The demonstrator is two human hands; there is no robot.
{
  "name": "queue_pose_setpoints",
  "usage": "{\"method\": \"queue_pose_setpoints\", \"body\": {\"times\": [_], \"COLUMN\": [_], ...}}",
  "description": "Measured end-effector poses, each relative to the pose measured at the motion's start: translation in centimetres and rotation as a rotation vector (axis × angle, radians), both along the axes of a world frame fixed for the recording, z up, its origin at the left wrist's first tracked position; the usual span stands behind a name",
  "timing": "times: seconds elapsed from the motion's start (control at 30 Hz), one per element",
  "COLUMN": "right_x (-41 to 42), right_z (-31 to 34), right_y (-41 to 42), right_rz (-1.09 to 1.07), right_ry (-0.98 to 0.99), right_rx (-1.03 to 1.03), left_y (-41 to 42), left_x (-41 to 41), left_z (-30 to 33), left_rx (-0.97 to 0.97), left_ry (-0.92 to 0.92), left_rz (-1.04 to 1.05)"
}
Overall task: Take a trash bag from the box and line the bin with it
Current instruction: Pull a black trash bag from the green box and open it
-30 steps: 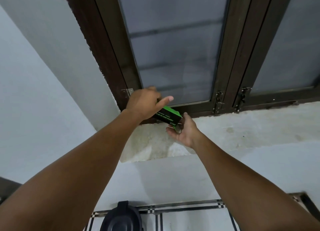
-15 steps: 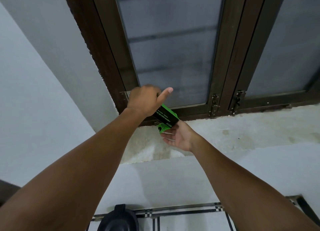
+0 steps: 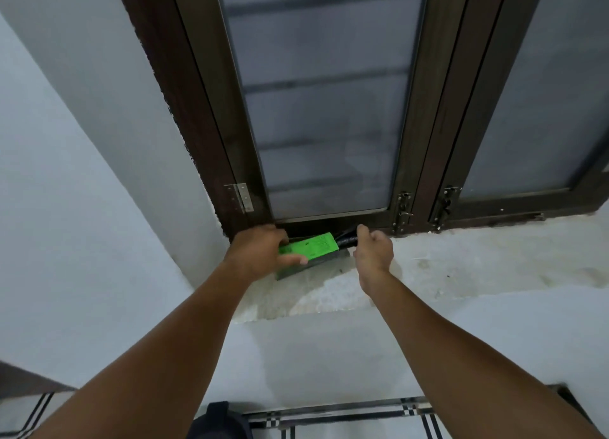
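Note:
A bright green box of trash bags (image 3: 311, 247) lies on the pale window sill (image 3: 478, 264), close to the dark window frame. My left hand (image 3: 258, 252) grips the box's left end, thumb pressed along its near side. A black roll of trash bags (image 3: 346, 240) sticks out of the box's right end. My right hand (image 3: 374, 249) is closed around that roll. The black bin (image 3: 219, 420) shows only partly at the bottom edge, on the floor below the sill.
A dark brown window frame (image 3: 204, 142) with frosted panes rises behind the sill, with metal latches (image 3: 402, 213) to the right of my hands. White walls lie left and below. Striped floor tiles (image 3: 346, 415) run along the bottom.
The box has come down from a raised, tilted hold to lie flat on the sill. My right hand moved from under the box to its right end and closed on the black roll.

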State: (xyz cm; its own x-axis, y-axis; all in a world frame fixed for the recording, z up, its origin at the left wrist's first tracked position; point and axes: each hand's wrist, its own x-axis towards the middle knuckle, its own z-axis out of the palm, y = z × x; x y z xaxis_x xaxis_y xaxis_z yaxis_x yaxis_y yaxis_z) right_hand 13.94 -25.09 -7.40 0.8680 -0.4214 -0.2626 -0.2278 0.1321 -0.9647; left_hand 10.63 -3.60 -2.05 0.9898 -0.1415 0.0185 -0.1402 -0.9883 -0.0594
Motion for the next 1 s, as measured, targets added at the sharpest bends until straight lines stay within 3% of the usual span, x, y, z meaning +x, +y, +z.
{"method": "queue_pose_setpoints", "body": {"times": [0.1, 0.2, 0.37, 0.6, 0.7, 0.87, 1.0], "right_x": [0.2, 0.3, -0.5, -0.1, 0.2, 0.9, 0.9], "right_z": [0.4, 0.2, -0.1, 0.5, 1.1, 1.9, 1.8], "right_y": [-0.4, -0.2, 0.5, -0.4, -0.2, 1.7, 3.4], "right_rz": [0.01, 0.136, 0.245, -0.038, -0.081, 0.066, 0.267], "right_ry": [0.034, 0.109, 0.176, 0.013, -0.043, -0.116, -0.114], "right_rx": [0.012, 0.189, 0.119, -0.024, -0.021, 0.188, 0.269], "left_y": [-0.5, -1.6, -2.4, -1.2, -0.5, -0.3, -0.9], "left_x": [-0.2, -0.5, -0.3, 0.0, -0.1, 0.5, 0.9], "left_z": [-1.1, -3.0, -5.3, -4.5, -4.8, -4.5, -3.4], "left_rx": [-0.053, -0.027, 0.002, 0.177, 0.149, -0.125, -0.679], "left_ry": [0.089, 0.125, 0.007, -0.022, 0.021, 0.103, 0.03], "left_rz": [-0.048, -0.07, -0.06, 0.017, 0.049, 0.051, 0.153]}}
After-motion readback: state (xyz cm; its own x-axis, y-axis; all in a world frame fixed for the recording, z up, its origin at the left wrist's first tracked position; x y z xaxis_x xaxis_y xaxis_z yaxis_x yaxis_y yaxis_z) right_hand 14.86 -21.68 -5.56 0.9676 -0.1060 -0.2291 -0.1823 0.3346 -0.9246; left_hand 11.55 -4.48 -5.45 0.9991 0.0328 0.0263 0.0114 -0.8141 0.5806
